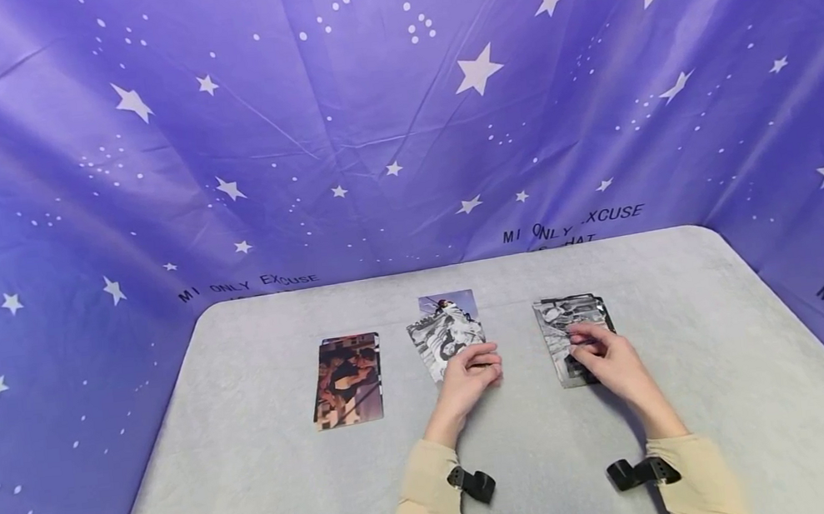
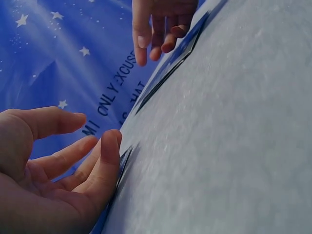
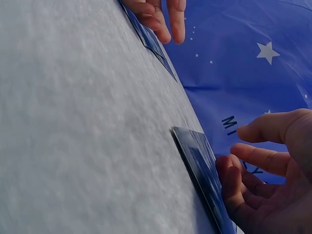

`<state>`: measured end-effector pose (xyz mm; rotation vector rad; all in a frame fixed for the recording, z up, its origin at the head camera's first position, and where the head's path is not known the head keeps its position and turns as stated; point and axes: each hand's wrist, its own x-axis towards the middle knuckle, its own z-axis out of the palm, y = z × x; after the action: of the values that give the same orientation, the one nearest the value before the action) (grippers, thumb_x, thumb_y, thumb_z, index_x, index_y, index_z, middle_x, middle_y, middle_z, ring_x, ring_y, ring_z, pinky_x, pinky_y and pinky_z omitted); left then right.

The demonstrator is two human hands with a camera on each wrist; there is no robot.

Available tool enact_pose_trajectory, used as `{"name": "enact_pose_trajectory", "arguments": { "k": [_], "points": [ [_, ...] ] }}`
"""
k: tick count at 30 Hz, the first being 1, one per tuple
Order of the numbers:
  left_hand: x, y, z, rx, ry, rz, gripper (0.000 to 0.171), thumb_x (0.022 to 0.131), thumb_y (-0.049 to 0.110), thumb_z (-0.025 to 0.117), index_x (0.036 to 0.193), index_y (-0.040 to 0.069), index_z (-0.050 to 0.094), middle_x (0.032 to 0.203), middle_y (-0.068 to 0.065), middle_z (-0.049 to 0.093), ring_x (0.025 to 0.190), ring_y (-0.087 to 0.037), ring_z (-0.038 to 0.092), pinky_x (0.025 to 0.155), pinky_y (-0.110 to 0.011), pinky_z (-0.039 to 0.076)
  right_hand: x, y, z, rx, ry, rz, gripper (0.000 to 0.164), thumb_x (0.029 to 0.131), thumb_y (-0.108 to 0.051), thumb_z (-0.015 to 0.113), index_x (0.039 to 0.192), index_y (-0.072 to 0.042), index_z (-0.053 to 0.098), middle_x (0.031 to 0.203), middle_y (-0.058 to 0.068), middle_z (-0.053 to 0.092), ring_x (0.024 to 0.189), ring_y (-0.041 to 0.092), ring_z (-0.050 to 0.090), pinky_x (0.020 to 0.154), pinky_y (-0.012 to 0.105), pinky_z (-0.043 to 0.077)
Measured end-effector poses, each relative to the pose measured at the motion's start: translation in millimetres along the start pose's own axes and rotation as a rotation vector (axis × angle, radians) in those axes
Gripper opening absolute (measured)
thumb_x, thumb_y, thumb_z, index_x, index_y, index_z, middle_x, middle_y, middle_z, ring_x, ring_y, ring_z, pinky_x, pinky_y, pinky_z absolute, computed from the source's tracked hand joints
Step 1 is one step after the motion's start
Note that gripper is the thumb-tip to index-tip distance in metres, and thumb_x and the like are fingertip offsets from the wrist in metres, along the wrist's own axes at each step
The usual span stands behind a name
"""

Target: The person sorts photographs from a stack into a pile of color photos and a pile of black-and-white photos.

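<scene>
Three groups of picture cards lie on a grey table. My left hand (image 1: 470, 376) is over the lower right part of the middle group, where a black-and-white card (image 1: 432, 343) overlaps a bluish card (image 1: 454, 299). Over the right stack of black-and-white cards (image 1: 553, 351) is my right hand (image 1: 607, 358). In the left wrist view the left hand (image 2: 63, 170) has loosely bent fingers with nothing between them. The right hand (image 3: 273, 180) looks much the same in the right wrist view, beside the stack's edge (image 3: 192, 165). Whether the fingertips touch the cards, I cannot tell.
A stack of reddish-brown picture cards (image 1: 347, 381) lies to the left on the table (image 1: 254, 475). Purple cloth (image 1: 368, 127) with white stars hangs behind the table and along both sides. Black straps (image 1: 473, 483) sit at both wrists.
</scene>
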<state>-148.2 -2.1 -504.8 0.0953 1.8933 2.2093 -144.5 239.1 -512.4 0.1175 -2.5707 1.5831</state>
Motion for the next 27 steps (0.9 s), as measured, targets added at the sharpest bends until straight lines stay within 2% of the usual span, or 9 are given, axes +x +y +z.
{"name": "enact_pose_trajectory", "arguments": {
  "k": [8,16,20,22,27],
  "points": [
    [4.3,-17.6,-16.6,-0.016,0.031,-0.011,0.037,0.082,-0.013,0.061,0.119,-0.016,0.057,0.104,-0.032,0.062,0.084,-0.032,0.066,0.077,-0.040,0.056,2,-5,14,0.050,-0.021,-0.015,0.030,0.086,0.007,0.061,0.116,0.013,0.060,0.099,0.025,0.065,0.078,0.000,0.059,0.067,0.012,0.045],
    [-1.0,-15.5,-33.2,-0.006,0.049,-0.021,0.039,0.083,-0.012,0.061,0.122,-0.015,0.055,0.106,-0.030,0.062,0.080,-0.019,0.066,0.077,-0.034,0.056,2,-9,26,0.053,-0.073,0.009,0.034,0.087,0.005,0.062,0.119,0.013,0.058,0.103,0.023,0.065,0.082,0.007,0.060,0.067,0.015,0.047],
    [-2.1,-15.5,-43.8,-0.011,0.057,-0.004,0.040,0.084,-0.011,0.060,0.124,-0.015,0.054,0.105,-0.030,0.062,0.081,-0.016,0.065,0.076,-0.031,0.056,3,-12,32,0.058,-0.088,-0.002,0.034,0.087,0.004,0.063,0.119,0.011,0.059,0.102,0.022,0.065,0.084,0.013,0.062,0.069,0.015,0.047],
    [-5.9,-8.4,-47.5,-0.011,0.052,-0.006,0.040,0.085,-0.012,0.058,0.124,-0.016,0.052,0.106,-0.034,0.060,0.082,-0.017,0.064,0.079,-0.034,0.055,4,-13,34,0.052,-0.096,-0.012,0.034,0.087,0.004,0.064,0.119,0.011,0.060,0.102,0.021,0.065,0.085,0.017,0.063,0.071,0.016,0.048],
    [-8.9,-6.3,-57.1,-0.004,0.065,-0.015,0.041,0.086,-0.012,0.057,0.126,-0.017,0.050,0.109,-0.036,0.058,0.082,-0.017,0.064,0.080,-0.036,0.055,5,-16,41,0.050,-0.118,-0.038,0.035,0.086,0.004,0.066,0.119,0.012,0.059,0.102,0.020,0.066,0.086,0.019,0.065,0.076,0.017,0.049]
  ]
}}
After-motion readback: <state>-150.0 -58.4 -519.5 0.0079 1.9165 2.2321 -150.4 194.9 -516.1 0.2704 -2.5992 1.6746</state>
